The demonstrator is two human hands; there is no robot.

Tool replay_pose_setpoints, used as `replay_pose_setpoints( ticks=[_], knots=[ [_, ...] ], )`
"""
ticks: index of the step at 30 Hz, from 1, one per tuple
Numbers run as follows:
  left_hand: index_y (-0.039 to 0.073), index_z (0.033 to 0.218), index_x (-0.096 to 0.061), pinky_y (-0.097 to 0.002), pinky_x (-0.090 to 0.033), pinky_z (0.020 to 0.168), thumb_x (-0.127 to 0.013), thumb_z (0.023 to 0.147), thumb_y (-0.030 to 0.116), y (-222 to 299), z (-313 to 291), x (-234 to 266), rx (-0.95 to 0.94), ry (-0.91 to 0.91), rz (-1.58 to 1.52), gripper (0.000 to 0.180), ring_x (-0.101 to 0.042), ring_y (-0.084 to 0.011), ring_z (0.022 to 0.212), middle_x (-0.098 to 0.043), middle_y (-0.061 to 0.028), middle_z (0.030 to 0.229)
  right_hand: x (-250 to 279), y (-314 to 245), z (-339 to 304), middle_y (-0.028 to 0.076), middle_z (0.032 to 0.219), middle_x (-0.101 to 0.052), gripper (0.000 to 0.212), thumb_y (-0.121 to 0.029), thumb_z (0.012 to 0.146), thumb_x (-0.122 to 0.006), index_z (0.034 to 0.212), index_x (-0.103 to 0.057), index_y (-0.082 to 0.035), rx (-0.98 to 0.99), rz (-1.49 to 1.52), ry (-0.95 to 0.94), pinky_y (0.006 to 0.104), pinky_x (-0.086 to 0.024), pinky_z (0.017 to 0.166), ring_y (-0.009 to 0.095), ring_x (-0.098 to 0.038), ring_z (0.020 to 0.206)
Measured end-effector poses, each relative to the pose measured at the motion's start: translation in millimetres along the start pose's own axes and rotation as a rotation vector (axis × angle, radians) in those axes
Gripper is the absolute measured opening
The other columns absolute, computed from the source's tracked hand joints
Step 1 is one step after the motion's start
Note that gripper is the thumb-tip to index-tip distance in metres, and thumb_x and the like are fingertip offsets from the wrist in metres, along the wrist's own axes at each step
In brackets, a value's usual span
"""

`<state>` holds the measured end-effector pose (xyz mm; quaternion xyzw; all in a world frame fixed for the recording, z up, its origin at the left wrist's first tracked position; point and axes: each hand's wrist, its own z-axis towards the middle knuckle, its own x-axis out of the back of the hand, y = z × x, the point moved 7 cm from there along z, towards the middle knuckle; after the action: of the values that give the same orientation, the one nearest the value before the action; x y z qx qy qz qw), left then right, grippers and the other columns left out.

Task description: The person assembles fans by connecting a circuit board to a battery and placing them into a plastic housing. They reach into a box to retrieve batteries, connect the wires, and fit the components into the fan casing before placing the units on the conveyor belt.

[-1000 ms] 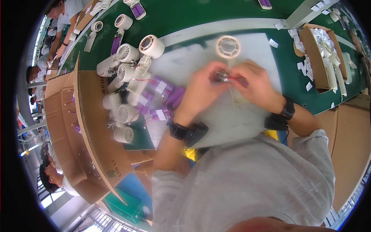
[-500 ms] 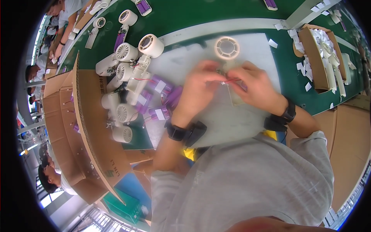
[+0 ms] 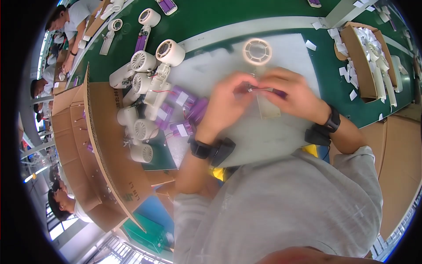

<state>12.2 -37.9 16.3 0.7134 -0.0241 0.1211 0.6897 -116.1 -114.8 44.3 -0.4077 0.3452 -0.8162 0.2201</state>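
A cream handheld fan (image 3: 243, 52) lies in front of me, its round head away from me and its open handle (image 3: 269, 110) toward me. Both hands meet over the fan's neck. My left hand (image 3: 227, 97) is closed in a pinch at a small metallic-looking part, mostly hidden by the fingers. My right hand (image 3: 296, 94) pinches a thin red wire lead (image 3: 263, 89) running toward the left fingertips. A dark purplish piece (image 3: 279, 92) shows under the right fingers, too covered to name. Each wrist wears a black strapped device.
Left of my hands lie several fan bodies (image 3: 170, 53) and purple battery packs (image 3: 181, 97) with white labels. A large cardboard box (image 3: 107, 132) stands at the left edge. At right, a cardboard box (image 3: 358, 66) holds white slips and fan parts. Co-workers sit far left.
Both hands stay over the fan's neck, with the fingertips slightly shifted. The dark purplish piece under the right fingers shows more plainly now, and the white connector no longer shows.
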Motion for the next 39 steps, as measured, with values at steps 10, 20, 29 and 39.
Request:
replay_pose_setpoints(
  ticks=[10,20,29,39],
  knots=[
    [0.001,0.102,-0.064,-0.0255,-0.053,0.075,-0.070,0.087,0.002,-6,0,2,0.097,0.028,-0.085,0.016,-0.064,-0.0106,0.087,-0.066,-0.0041,0.097,5,3,-2,0.007,0.089,-0.062,0.015,0.000,0.080,-0.072,0.095,-0.070,-0.002,-0.077,0.028,0.068,0.0290,-0.049,0.057,0.018,-0.059,0.065],
    [0.001,0.095,-0.069,-0.0227,-0.050,0.064,-0.069,0.092,0.018,-6,-1,7,0.185,0.153,-0.084,0.018,-0.063,-0.0081,0.071,-0.070,-0.0032,0.081,-5,3,-4,0.008,0.092,-0.059,0.015,-0.002,0.080,-0.073,0.094,-0.070,-0.006,-0.040,-0.161,0.093,0.0302,-0.049,0.059,0.022,-0.059,0.068],
    [-0.001,0.099,-0.067,-0.0227,-0.050,0.070,-0.067,0.091,0.005,-9,-1,10,0.255,0.047,-0.156,0.010,-0.062,-0.0083,0.079,-0.068,-0.0039,0.089,0,3,0,0.009,0.088,-0.055,0.016,-0.004,0.080,-0.073,0.096,-0.071,-0.007,0.004,-0.040,0.047,0.0328,-0.046,0.057,0.024,-0.055,0.067],
    [0.003,0.112,-0.066,-0.0220,-0.050,0.071,-0.069,0.084,-0.005,-4,-4,12,0.193,0.006,-0.124,0.029,-0.063,-0.0076,0.082,-0.069,-0.0026,0.093,4,5,6,0.010,0.081,-0.049,0.011,-0.003,0.081,-0.071,0.092,-0.070,-0.004,-0.085,0.120,-0.133,0.0360,-0.041,0.063,0.026,-0.050,0.073]
  ],
)
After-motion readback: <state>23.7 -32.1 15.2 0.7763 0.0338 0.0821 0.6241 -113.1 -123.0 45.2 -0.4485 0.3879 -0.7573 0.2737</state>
